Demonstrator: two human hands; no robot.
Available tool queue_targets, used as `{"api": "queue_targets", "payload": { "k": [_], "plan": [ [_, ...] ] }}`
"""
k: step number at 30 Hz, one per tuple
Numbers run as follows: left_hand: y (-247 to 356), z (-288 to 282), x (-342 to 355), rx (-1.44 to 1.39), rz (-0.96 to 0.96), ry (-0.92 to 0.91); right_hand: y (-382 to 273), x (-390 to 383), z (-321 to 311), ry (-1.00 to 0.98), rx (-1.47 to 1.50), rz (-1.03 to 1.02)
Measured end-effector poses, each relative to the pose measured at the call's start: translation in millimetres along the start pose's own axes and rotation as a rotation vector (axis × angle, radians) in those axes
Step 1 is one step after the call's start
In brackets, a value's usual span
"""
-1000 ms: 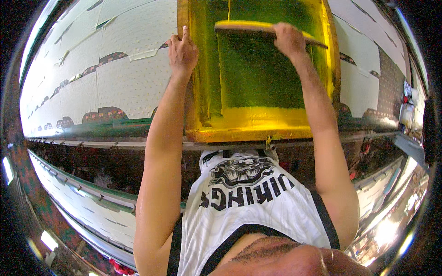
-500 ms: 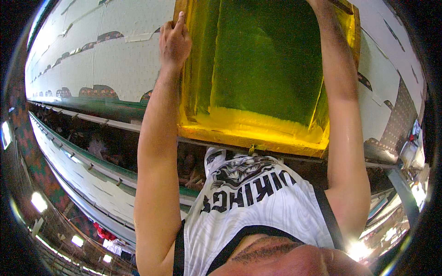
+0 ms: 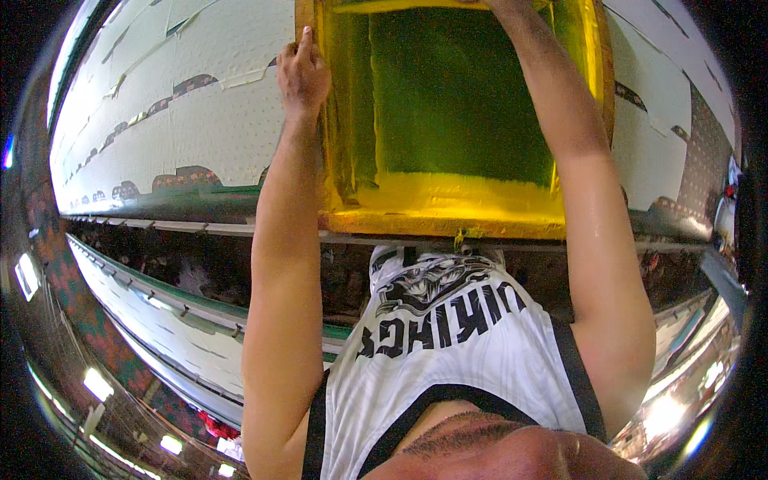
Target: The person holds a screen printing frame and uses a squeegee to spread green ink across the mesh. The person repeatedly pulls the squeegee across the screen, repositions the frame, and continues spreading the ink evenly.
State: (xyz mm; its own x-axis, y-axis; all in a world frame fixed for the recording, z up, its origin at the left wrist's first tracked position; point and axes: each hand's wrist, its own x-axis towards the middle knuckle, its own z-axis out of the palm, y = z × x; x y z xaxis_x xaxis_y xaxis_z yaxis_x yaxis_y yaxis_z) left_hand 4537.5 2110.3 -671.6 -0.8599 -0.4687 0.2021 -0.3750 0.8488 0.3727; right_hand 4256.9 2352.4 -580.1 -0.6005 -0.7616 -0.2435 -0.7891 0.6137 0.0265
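Observation:
A yellow-stained screen printing frame (image 3: 448,222) with a dark green mesh (image 3: 460,96) lies flat on the long table. My left hand (image 3: 304,80) is at the frame's left edge, its index finger stretched along the side and the other fingers curled against it. My right arm reaches over the frame's right part. Only the edge of my right hand (image 3: 480,2) shows at the top of the picture, beside a yellow bar (image 3: 400,7) crossing the mesh; its fingers are cut off. Thick yellow ink (image 3: 472,188) coats the mesh's near end.
Pale sheets (image 3: 184,124) with dark patterned gaps cover the table on both sides of the frame. Behind me runs a second long table (image 3: 168,320). A small clamp-like piece (image 3: 462,238) sticks out at the frame's near edge.
The view has shifted, and the frame sits higher and straighter in it. My right hand has moved left along the far end, and the yellow bar now shows there. My left hand stays at the left edge.

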Motion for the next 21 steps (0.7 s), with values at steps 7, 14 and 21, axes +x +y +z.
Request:
{"api": "queue_targets", "payload": {
  "k": [7, 14, 21],
  "plan": [
    [14.9, 17.3, 18.0, -0.187, 0.141, 0.04, -99.5, -193.1, 11.2, -0.213, 0.125, 0.15],
    [15.8, 14.9, 20.9, -0.098, 0.117, -0.037, -214.1, -342.6, 39.6, -0.094, 0.276, 0.233],
    [19.6, 24.8, 20.6, -0.049, 0.098, -0.019, -212.9, -351.4, 28.4, -0.074, 0.334, 0.242]
  ]
}}
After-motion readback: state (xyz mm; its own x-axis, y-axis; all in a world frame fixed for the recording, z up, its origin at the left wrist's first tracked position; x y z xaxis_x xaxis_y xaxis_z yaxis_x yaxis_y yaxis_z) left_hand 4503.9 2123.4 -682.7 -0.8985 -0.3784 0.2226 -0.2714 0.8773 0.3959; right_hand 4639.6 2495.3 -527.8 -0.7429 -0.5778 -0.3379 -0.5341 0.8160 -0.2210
